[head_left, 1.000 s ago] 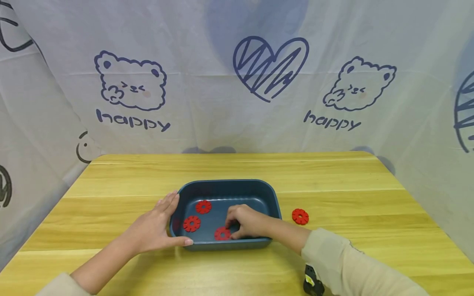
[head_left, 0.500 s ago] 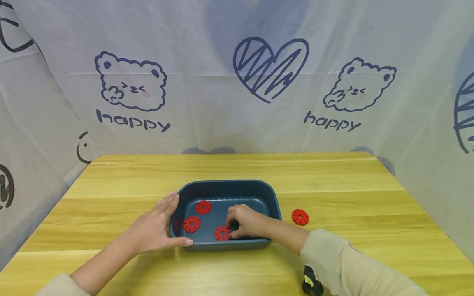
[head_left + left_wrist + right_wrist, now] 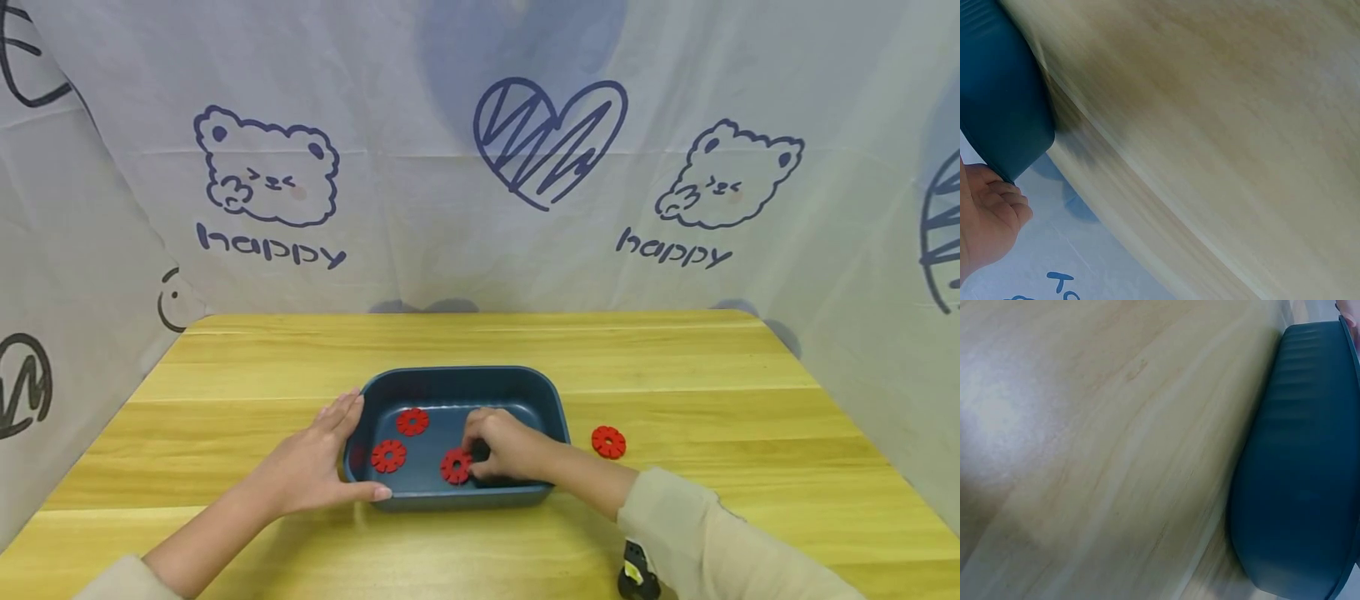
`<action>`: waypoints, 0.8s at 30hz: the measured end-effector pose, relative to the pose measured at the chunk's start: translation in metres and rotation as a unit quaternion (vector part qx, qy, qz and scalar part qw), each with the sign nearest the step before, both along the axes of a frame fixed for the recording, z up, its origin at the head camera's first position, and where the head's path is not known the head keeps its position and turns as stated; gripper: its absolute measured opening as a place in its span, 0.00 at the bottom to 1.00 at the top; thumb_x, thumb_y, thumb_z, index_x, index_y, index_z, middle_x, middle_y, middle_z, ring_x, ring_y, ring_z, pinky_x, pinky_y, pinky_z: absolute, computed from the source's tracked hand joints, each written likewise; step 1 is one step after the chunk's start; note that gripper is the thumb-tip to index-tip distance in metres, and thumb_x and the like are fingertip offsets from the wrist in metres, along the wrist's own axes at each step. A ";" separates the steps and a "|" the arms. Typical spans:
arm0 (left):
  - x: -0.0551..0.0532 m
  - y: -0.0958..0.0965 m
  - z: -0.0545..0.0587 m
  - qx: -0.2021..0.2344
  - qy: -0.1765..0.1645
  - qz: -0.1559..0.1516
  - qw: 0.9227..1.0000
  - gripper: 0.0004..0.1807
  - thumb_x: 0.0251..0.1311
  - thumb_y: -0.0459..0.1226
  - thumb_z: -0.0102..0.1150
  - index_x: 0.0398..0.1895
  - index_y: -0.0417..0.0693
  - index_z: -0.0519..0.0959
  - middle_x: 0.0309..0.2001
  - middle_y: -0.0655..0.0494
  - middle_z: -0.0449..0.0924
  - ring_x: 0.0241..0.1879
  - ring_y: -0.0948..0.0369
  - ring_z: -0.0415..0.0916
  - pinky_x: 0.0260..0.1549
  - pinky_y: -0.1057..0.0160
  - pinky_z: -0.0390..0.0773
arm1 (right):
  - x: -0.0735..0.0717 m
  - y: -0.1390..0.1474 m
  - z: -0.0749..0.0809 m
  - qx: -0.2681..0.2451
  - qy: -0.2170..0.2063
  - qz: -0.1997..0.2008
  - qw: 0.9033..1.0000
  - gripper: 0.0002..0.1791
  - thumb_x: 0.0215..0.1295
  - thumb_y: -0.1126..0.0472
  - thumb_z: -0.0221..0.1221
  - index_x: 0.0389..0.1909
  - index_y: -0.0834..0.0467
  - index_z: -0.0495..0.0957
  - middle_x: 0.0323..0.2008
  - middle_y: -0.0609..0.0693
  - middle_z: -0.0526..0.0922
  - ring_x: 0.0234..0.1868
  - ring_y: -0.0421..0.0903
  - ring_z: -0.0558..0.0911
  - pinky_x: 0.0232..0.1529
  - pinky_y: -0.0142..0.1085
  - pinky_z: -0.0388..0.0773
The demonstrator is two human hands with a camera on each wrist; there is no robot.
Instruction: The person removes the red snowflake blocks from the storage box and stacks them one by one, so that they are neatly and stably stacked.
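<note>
A dark blue plastic tub (image 3: 465, 498) stands on the table with several red notched plastic discs in it. My left hand (image 3: 315, 458) holds its left end, fingers along the left rim and thumb on the front rim; in the left wrist view those fingers (image 3: 1007, 200) bend at the rim. Inside the tub, my right hand (image 3: 510, 446) pinches the edge of one red notched disc (image 3: 453, 467) between thumb and fingers. Two more discs, a rear one (image 3: 412, 422) and a front one (image 3: 388, 457), lie flat at the tub's left. The right wrist view shows the tub's outer wall (image 3: 1297, 469).
Another red disc (image 3: 608, 442) lies on the wooden table (image 3: 690, 408), just right of the tub. A small black device (image 3: 637, 573) with a yellow label is beside the right sleeve (image 3: 675, 508). A printed cloth (image 3: 420, 208) hangs behind the table.
The right hand has shifted slightly back and right, and the disc it pinches has moved a little with it. The left hand and tub have stayed in place.
</note>
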State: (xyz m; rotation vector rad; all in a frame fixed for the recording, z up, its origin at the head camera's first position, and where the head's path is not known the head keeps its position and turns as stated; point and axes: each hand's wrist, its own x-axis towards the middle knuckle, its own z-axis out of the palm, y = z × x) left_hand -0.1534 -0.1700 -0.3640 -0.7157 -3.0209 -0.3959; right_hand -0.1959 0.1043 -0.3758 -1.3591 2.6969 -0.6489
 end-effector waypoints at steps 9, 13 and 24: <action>-0.001 0.000 0.003 -0.012 0.008 -0.004 1.000 0.63 0.39 0.70 0.57 0.68 0.31 0.56 0.69 0.34 0.53 0.64 0.34 0.57 0.50 0.39 0.71 | 0.003 0.008 0.010 -0.026 0.007 -0.021 0.999 0.07 0.51 0.64 0.66 0.31 0.63 0.82 0.33 0.49 0.79 0.38 0.43 0.76 0.41 0.29 0.76; -0.001 0.000 0.004 -0.019 0.007 -0.005 1.000 0.63 0.38 0.71 0.57 0.67 0.30 0.56 0.69 0.34 0.52 0.64 0.34 0.57 0.50 0.39 0.71 | 0.004 0.012 0.018 -0.035 0.021 -0.028 0.999 0.07 0.52 0.63 0.66 0.31 0.62 0.82 0.34 0.49 0.79 0.40 0.44 0.76 0.43 0.31 0.77; -0.001 0.001 0.008 -0.029 0.000 -0.003 1.000 0.64 0.38 0.72 0.57 0.67 0.31 0.57 0.69 0.34 0.53 0.64 0.34 0.58 0.50 0.40 0.72 | 0.008 0.027 0.021 -0.080 0.049 -0.051 0.994 0.08 0.51 0.63 0.66 0.31 0.62 0.82 0.35 0.50 0.79 0.39 0.44 0.76 0.41 0.32 0.78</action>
